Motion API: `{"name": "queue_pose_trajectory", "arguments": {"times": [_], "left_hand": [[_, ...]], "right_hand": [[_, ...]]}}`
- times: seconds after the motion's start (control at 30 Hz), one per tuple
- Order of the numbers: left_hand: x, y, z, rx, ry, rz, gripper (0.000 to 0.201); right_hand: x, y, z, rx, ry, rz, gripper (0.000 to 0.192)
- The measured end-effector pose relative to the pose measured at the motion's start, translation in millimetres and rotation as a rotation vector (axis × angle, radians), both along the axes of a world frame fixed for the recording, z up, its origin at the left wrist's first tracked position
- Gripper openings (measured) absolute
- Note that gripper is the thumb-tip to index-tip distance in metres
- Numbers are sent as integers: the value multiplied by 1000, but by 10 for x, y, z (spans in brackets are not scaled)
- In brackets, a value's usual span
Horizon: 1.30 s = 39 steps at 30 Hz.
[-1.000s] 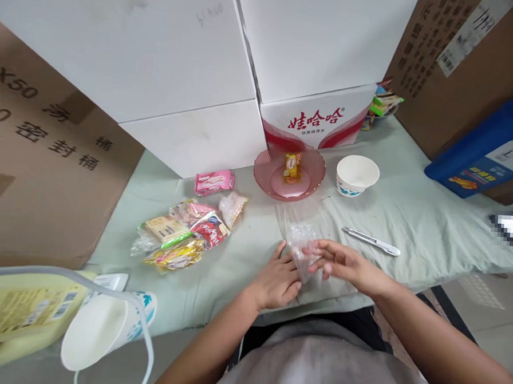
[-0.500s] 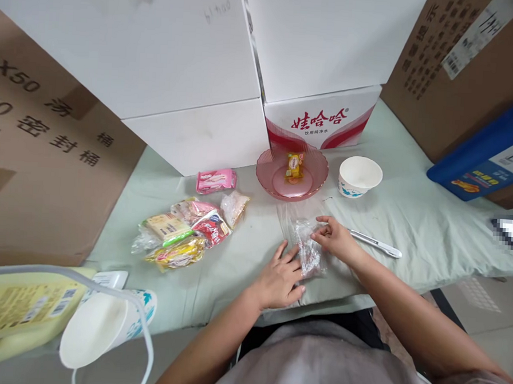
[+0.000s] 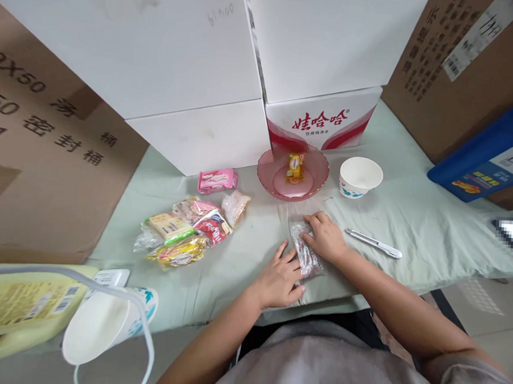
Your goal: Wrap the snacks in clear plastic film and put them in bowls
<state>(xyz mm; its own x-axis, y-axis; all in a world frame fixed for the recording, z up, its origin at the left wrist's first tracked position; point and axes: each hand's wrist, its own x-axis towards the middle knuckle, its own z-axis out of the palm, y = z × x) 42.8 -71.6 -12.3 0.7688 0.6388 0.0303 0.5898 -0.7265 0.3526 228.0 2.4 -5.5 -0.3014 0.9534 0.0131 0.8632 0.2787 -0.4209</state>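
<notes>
A crumpled clear plastic wrapper (image 3: 307,253) lies on the green cloth in front of me. My left hand (image 3: 279,278) rests flat with its fingers spread, fingertips at the wrapper's left edge. From the other side, my right hand (image 3: 326,237) lies on the wrapper's upper right part, fingers reaching left across it and pressing down. Just beyond is a pink scalloped bowl (image 3: 263,178) with a yellow snack packet (image 3: 295,166) inside. A white and grey utility knife (image 3: 373,243) lies right of my right hand.
Several wrapped snacks (image 3: 181,234) and a pink packet (image 3: 217,181) lie to the left. A white paper bowl (image 3: 360,177) stands right of the pink bowl. White boxes (image 3: 199,137) form a wall behind. A blue bottle (image 3: 477,163) and cardboard boxes (image 3: 47,164) flank the cloth.
My right hand has moved slightly left and its raised, pinched fingers have come down onto the wrapper. The wrapper looks flatter and narrower. My left hand has stayed in place.
</notes>
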Motion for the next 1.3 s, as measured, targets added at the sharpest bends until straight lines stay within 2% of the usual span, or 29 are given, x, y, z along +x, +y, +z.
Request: {"name": "queue_pose_trajectory", "arguments": {"times": [0.1,0.2,0.27,0.37,0.43,0.5,0.57,0.63,0.73,0.87,0.97,1.03,1.13,1.3], "left_hand": [[-4,4,-6,-13,-25,3,40],[-53,22,-4,-12,-165,27,38],[-109,37,1,22,-352,86,35],[-179,54,0,89,-699,305,33],[-185,63,-10,52,-880,481,31],[-159,72,-21,-64,-953,586,27],[-119,75,-28,-165,-931,575,24],[-87,65,-31,-172,-839,499,21],[-72,20,-42,-46,-580,445,20],[-79,-59,-71,87,-337,450,19],[-82,-87,-90,104,-315,418,17],[-85,-88,-108,109,-317,410,20],[-101,-84,-154,125,-320,429,24],[-117,-89,-224,150,-320,459,24]], "right_hand": [[-10,71,58,-44,-31,40,24],[17,118,88,-105,135,60,3],[60,119,92,-205,395,17,5],[129,86,102,-420,848,-49,19],[162,59,114,-484,1043,-69,29],[182,41,111,-476,1114,-91,33],[197,27,85,-446,1111,-125,34],[216,4,45,-423,1067,-142,34],[239,-64,11,-428,1010,-83,33],[190,-134,58,-493,1012,105,26],[47,-81,90,-442,893,160,17],[-81,-10,89,-368,690,123,15],[-266,74,74,-279,381,57,19],[-445,80,60,-213,210,13,32]]}}
